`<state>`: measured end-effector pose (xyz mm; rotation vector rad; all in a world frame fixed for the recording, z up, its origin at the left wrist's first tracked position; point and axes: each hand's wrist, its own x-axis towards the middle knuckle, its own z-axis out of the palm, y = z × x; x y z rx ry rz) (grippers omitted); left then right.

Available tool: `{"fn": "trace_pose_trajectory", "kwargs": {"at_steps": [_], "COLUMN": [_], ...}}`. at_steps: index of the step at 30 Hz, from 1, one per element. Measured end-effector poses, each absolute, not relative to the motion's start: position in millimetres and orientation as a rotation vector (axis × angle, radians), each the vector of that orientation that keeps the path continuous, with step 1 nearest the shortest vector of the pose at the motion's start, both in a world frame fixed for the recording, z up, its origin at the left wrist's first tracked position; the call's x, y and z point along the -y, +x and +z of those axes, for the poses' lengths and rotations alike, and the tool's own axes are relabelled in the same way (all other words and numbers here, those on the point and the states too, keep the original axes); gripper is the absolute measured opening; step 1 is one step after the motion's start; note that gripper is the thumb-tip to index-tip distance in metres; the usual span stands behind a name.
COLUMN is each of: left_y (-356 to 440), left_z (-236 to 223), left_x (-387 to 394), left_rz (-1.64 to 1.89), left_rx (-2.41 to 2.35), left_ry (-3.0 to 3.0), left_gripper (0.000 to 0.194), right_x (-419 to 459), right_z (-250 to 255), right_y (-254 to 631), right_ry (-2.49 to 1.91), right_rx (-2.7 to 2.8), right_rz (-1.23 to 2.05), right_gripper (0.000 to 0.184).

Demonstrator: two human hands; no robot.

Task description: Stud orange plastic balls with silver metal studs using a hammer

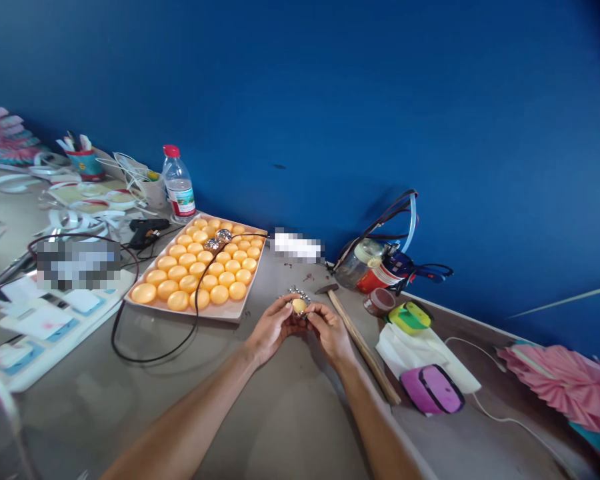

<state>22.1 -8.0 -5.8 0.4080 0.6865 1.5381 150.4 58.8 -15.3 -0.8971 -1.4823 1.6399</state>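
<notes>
Over the table, my left hand [271,328] and my right hand [333,335] close their fingertips around one orange table tennis ball [299,306]. Shiny silver bits show at the ball's lower edge, partly hidden by the fingers. Just beyond my hands lies a small heap of silver pieces [297,292], too small to make out. To the left, a shallow tray [241,312] holds rows of similar orange balls [219,294]. Two silver-covered balls [223,235] rest on top of them, near a black cable [197,293] crossing the tray.
A hammer [365,347] lies right of my right forearm. Farther right are a purple case [433,389], a yellow-green case [410,317], a jar [380,301] and pink pleated material [570,380]. A bottle [180,190], glue gun [147,231] and power strip [55,357] stand left.
</notes>
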Motion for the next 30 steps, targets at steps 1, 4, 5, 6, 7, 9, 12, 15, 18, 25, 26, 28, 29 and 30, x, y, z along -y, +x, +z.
{"fn": "trace_pose_trajectory", "kwargs": {"at_steps": [1, 4, 5, 6, 7, 9, 12, 15, 18, 25, 26, 28, 29, 30], "left_y": [22.1, 22.3, 22.6, 23.0, 23.6, 24.9, 26.9, 28.0, 28.0, 28.9, 29.2, 29.0, 28.3, 27.1], "left_z": [-6.3, -7.5, -7.7, -8.0, -8.1, -8.2, -8.4, -9.3, -10.4, -8.9, -8.3, -6.7, -5.9, -5.1], "left_x": [7.9, 7.8, 7.8, 7.7, 7.7, 7.8, 8.3, 9.1, 9.8, 11.0, 10.8, 10.0, 9.5, 8.9], "left_rz": [1.538, 1.534, 1.536, 1.542, 1.550, 1.568, 1.592, 1.615, 1.629, 1.599, 1.595, 1.580, 1.570, 1.560], "left_rx": [-0.689, -0.704, -0.712, -0.723, -0.738, -0.773, -0.812, -0.831, -0.844, -0.880, -0.853, -0.782, -0.746, -0.715], "left_ry": [0.411, 0.427, 0.436, 0.446, 0.458, 0.487, 0.524, 0.549, 0.577, 0.598, 0.580, 0.514, 0.475, 0.435], "left_gripper": [0.032, 0.034, 0.034, 0.035, 0.035, 0.035, 0.035, 0.035, 0.034, 0.035, 0.034, 0.033, 0.033, 0.033], "right_x": [-58.5, -57.5, -57.2, -56.9, -56.5, -55.7, -54.3, -53.1, -52.4, -48.8, -49.3, -53.0, -56.5, -61.0], "right_z": [-14.4, -11.8, -11.0, -10.3, -9.8, -9.0, -8.5, -8.2, -9.1, -11.6, -11.0, -9.2, -8.1, -7.3], "right_y": [150.2, 150.0, 149.8, 149.7, 149.4, 148.8, 147.5, 146.4, 145.4, 140.8, 141.2, 144.6, 148.0, 152.5], "right_ry": [-0.895, -0.895, -0.898, -0.902, -0.908, -0.927, -0.961, -0.971, -0.981, -1.067, -1.052, -1.008, -1.002, -1.014], "right_rx": [1.488, 1.497, 1.502, 1.509, 1.518, 1.543, 1.568, 1.563, 1.592, 1.614, 1.596, 1.566, 1.570, 1.590], "right_rz": [1.638, 1.634, 1.632, 1.627, 1.619, 1.588, 1.548, 1.547, 1.510, 1.396, 1.422, 1.454, 1.429, 1.364], "right_gripper": [0.012, 0.011, 0.011, 0.011, 0.011, 0.012, 0.014, 0.015, 0.014, 0.014, 0.015, 0.018, 0.019, 0.020]}}
